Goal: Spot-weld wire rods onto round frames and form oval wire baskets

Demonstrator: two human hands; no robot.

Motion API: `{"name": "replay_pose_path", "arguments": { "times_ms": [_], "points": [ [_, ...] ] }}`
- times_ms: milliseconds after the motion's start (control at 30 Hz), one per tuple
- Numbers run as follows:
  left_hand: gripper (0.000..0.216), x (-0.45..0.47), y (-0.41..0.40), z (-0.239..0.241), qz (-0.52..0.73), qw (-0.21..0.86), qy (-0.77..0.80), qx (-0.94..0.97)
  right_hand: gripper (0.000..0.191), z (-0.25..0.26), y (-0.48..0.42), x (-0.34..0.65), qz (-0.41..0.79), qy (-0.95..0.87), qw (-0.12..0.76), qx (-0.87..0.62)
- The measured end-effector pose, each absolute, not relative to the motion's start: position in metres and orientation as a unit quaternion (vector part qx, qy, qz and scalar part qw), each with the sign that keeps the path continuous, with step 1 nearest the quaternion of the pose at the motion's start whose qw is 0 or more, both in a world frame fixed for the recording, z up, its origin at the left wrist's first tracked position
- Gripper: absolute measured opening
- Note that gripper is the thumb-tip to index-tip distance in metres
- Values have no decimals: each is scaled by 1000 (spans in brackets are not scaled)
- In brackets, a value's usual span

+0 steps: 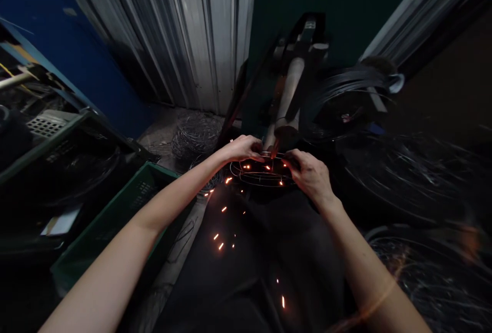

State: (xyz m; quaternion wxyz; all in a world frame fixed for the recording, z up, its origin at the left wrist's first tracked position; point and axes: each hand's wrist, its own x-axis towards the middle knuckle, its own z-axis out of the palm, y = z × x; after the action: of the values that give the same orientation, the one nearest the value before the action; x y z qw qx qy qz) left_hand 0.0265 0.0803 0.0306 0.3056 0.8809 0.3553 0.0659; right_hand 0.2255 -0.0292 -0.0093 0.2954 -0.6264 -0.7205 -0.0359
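A round wire frame [261, 175] made of thin rings lies flat under the tip of a spot-welding machine [291, 87]. My left hand [242, 148] grips the frame's left rim with curled fingers. My right hand [309, 171] pinches its right rim. The welder's electrode [277, 141] touches the frame's far edge between my hands. Orange sparks [225, 210] fall from that spot onto the dark cloth over my lap [253, 261].
A green plastic crate [111, 220] stands at lower left beside a dark metal rack [46, 138]. Coils of wire [196, 136] lie on the floor behind. Stacks of wire rings [415, 179] fill the right side. Corrugated metal wall [184, 25] is behind.
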Motion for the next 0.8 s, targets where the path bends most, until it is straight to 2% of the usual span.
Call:
{"name": "replay_pose_path", "arguments": {
  "times_ms": [100,167,300,367,533,633,700,800],
  "points": [
    [30,28,80,33,66,299,351,885,19,-18,-38,247,-21,-677,368,-637],
    [29,27,80,33,69,312,341,884,21,-29,-43,262,-4,-662,371,-652],
    [29,13,83,23,80,358,327,871,25,-45,-46,273,65,-684,344,-639],
    [32,2,86,18,89,358,332,868,23,-45,-45,268,62,-695,344,-628],
    [47,-3,80,23,175,246,366,880,29,-35,-39,237,-36,-713,267,-647],
    [46,15,74,30,136,194,343,909,33,-28,-37,220,-64,-721,215,-656],
    [38,26,74,32,77,188,332,921,32,-20,-33,216,-42,-729,196,-655],
    [30,31,76,32,41,199,318,926,25,-3,-22,222,91,-752,192,-625]
  ]
}}
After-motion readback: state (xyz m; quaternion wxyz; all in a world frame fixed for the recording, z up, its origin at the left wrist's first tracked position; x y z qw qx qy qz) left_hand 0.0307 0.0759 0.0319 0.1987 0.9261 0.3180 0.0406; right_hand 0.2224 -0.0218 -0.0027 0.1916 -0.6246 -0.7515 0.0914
